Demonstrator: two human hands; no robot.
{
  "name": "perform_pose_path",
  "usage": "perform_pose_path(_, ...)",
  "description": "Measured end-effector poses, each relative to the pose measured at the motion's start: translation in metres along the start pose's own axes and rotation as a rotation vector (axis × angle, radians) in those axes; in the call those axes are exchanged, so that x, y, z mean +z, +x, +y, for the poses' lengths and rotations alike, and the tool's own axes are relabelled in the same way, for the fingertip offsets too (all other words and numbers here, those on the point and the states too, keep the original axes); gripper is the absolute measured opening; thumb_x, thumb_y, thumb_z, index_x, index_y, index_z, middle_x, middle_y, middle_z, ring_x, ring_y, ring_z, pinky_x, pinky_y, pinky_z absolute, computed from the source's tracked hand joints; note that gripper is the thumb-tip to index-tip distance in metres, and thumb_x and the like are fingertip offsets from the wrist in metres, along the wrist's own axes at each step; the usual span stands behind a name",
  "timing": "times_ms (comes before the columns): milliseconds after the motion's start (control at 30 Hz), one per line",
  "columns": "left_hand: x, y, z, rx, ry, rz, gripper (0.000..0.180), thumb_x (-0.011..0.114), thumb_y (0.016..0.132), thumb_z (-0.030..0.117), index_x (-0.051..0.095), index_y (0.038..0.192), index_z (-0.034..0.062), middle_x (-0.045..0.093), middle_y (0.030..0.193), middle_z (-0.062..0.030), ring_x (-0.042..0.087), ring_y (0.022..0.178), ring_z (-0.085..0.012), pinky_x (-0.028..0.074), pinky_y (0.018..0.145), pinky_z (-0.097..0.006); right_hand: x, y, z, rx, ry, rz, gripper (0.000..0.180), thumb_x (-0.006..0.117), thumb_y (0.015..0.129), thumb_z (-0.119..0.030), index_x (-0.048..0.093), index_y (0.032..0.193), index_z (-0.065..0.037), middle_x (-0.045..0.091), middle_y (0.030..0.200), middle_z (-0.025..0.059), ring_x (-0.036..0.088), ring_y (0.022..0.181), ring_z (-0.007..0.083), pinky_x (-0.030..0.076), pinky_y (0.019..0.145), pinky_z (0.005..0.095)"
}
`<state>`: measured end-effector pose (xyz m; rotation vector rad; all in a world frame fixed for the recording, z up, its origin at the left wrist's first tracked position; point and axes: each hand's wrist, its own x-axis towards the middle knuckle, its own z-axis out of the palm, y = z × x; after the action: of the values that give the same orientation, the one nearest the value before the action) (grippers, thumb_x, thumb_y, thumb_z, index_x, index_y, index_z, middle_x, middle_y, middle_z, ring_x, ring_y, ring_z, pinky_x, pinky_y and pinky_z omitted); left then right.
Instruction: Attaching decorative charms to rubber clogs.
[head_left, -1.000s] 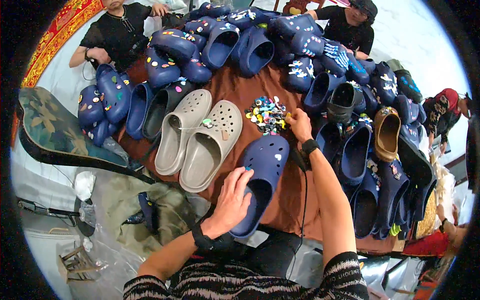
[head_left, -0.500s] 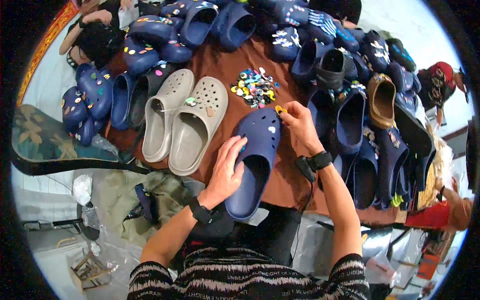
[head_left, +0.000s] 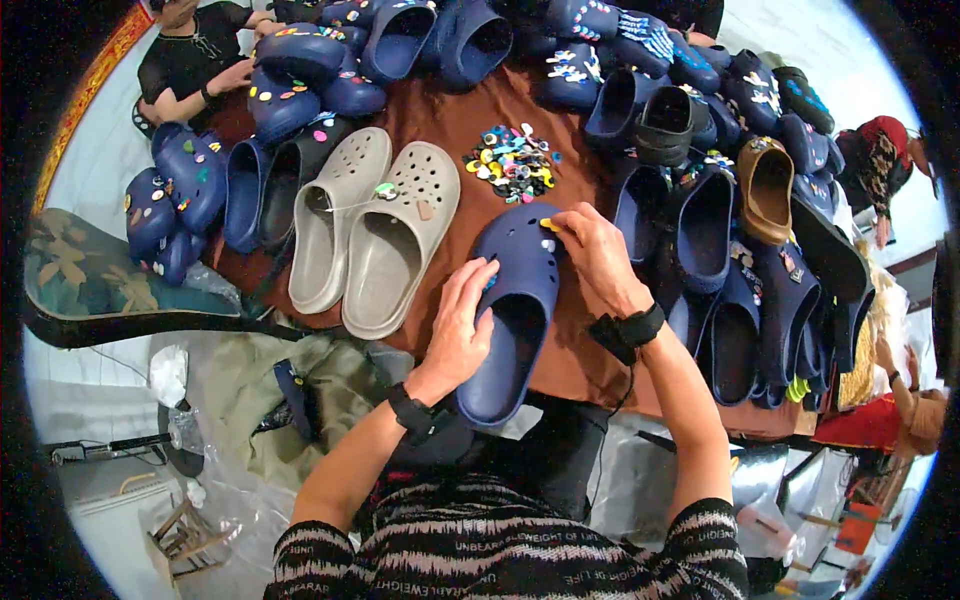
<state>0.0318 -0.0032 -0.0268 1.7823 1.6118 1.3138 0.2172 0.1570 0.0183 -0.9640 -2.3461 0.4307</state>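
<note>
A navy blue clog [head_left: 522, 262] with holes in its upper points away from me, toe end far. My left hand [head_left: 455, 330] is closed on its left side, thumb at the opening and fingers over the upper. Between the fingertips of my right hand [head_left: 602, 258] is a small yellow shoe charm [head_left: 549, 224], held against the right side of the clog's toe. A white charm sits on the upper near it, and a blue one shows by my left fingertips. Beyond the toe lies a pile of colourful loose charms [head_left: 510, 165] on the brown cloth [head_left: 430, 100].
A pair of grey clogs [head_left: 405, 240], tied by a thin string, stands on my left. Many navy clogs, several with charms, crowd the far edge and the right, with a brown clog [head_left: 765, 190] among them. A person [head_left: 195, 60] sits at the far left; others are at the right.
My right hand has brought the yellow charm from beside the toe onto the clog's upper. My left hand keeps its hold. At the far left, the other person's arms have moved.
</note>
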Motion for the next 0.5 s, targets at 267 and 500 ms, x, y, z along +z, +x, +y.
perform_pose_path(267,0.001,-0.001,-0.001,0.005,-0.011,0.007,0.062,0.056,0.080,-0.008,0.046,0.139,0.0044,0.043,0.141,-0.0188,0.040,0.134,-0.0369,0.032,0.113,-0.044,-0.007,-0.002,-0.005,-0.062,-0.079,-0.064,0.013,0.061,0.089,-0.009,0.070,0.098,-0.006,0.063,0.095,0.0124,0.062,0.093,0.0334,0.051,0.079,0.0419)
perform_pose_path(500,0.001,0.000,0.004,0.009,0.020,0.000,0.061,0.056,0.080,-0.008,0.046,0.139,0.0040,0.043,0.141,-0.0193,0.040,0.133,-0.0370,0.032,0.113,-0.044,-0.003,-0.005,0.010,-0.082,-0.072,-0.080,0.014,0.061,0.087,-0.006,0.071,0.096,-0.007,0.065,0.099,0.0119,0.060,0.099,0.0343,0.050,0.084,0.0424)
